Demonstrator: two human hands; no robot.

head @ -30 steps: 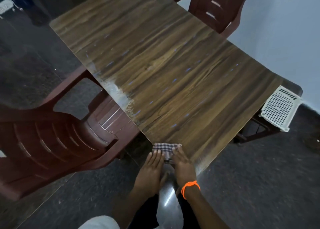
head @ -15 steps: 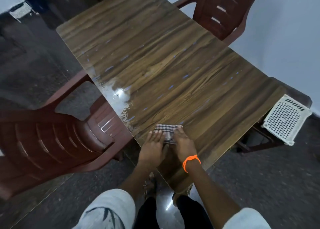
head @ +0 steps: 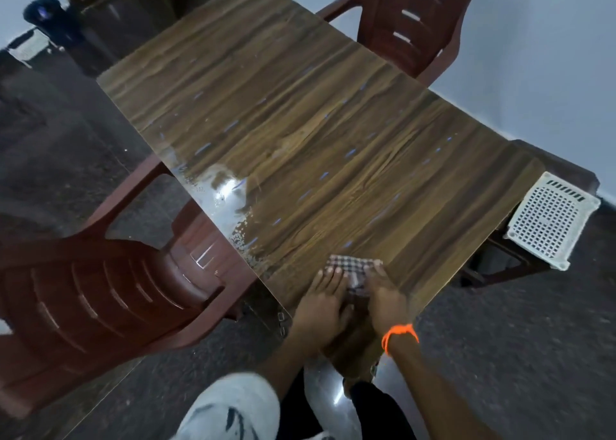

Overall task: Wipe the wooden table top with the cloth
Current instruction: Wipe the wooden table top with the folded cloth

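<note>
A long wooden table top (head: 300, 132) runs away from me, with a wet shiny patch (head: 226, 189) along its left edge. A small checked cloth (head: 353, 269) lies flat on the near end of the table. My left hand (head: 323, 303) and my right hand (head: 386, 296) press down on it side by side, palms flat, fingers pointing away from me. The cloth's near part is hidden under both hands. An orange band (head: 398, 334) circles my right wrist.
A dark red plastic chair (head: 110, 293) stands close against the table's left side. Another red chair (head: 413, 22) is at the far right by the wall. A white perforated plastic stool (head: 550, 219) sits at the table's right corner. A blue bin (head: 50, 16) stands far left.
Both hands have pushed the cloth forward from the table's near edge onto the surface, away from me. My arms have stretched out further over the table.
</note>
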